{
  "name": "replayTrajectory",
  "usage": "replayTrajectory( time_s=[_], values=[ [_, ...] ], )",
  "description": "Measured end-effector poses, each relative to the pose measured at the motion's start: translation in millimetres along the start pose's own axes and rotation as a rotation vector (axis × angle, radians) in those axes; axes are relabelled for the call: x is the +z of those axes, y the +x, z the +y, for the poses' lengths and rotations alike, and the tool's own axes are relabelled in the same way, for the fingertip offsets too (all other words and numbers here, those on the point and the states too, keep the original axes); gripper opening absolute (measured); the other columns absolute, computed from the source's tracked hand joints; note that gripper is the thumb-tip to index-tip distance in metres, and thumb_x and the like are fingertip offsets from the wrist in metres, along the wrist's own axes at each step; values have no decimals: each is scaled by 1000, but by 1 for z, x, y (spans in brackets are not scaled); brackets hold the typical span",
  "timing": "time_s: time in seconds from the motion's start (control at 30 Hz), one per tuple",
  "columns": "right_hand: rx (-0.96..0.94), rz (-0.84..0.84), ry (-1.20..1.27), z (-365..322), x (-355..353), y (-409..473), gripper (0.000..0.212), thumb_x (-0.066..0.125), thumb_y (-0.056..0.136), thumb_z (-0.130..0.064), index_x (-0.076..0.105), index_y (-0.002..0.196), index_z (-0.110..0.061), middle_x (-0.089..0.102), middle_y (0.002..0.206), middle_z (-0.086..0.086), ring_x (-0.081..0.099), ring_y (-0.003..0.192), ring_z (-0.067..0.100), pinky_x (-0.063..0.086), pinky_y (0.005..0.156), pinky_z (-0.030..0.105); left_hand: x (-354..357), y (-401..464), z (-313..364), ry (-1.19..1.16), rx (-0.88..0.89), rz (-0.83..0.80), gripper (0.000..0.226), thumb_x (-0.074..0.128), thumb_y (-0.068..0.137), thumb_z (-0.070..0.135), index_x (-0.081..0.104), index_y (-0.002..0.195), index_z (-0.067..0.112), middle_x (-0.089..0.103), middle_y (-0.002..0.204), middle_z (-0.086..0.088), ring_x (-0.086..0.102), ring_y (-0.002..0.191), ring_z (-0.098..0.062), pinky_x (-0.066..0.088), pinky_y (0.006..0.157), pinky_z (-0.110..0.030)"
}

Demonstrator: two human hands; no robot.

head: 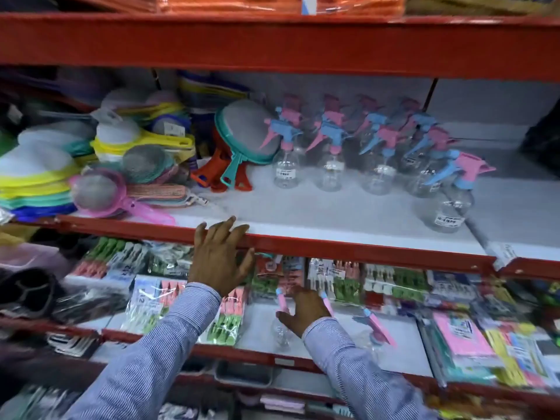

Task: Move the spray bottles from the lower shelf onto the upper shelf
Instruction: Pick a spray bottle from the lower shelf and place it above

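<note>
left hand (219, 262) spread flat on the upper shelf (333, 207) red edge, holding nothing, right hand (303, 310) down on the lower shelf (403, 350), grip curled round a clear spray bottle (281, 328), another pink-triggered bottle (378, 325) lying just right of it, bunch more bottles (357, 150) standing up above the grip

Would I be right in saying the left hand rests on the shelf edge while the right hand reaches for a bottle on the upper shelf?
Not quite: in the head view the right hand reaches for a bottle on the lower shelf, not the upper one. The left hand does rest on the shelf edge.
</note>
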State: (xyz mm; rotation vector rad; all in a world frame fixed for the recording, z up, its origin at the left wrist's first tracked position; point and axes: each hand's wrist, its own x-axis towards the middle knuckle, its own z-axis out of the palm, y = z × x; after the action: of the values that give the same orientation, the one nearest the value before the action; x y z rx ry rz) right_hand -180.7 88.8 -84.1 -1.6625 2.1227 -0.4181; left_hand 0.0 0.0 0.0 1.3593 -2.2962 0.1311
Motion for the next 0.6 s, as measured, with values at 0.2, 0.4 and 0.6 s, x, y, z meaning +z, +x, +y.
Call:
replayTrajectory(
  time_s=[0.2,0.4,0.6],
  values=[
    [141,-132,-17,-6,27,12,38,67,63,-34,61,97,-17,68,100,7,66,95,27,55,82,31,1,1,-4,-54,9,10,50,55,81,44,56,127,28,56,140,-5,54,122,-26,31,110,-53],
    [88,-122,-34,-25,-4,-2,36,62,73,-15,61,110,-12,67,103,12,64,94,28,52,82,30,0,0,-8,-103,18,12,51,57,79,43,55,128,34,56,141,1,54,121,-21,31,109,-51],
    [-21,-37,83,-57,-85,-27,31,73,59,-25,68,88,-17,67,79,1,65,67,18,58,62,29,1,2,-12,-143,32,32,48,60,76,40,60,124,33,61,135,2,59,114,-19,34,103,-42]
  ],
)
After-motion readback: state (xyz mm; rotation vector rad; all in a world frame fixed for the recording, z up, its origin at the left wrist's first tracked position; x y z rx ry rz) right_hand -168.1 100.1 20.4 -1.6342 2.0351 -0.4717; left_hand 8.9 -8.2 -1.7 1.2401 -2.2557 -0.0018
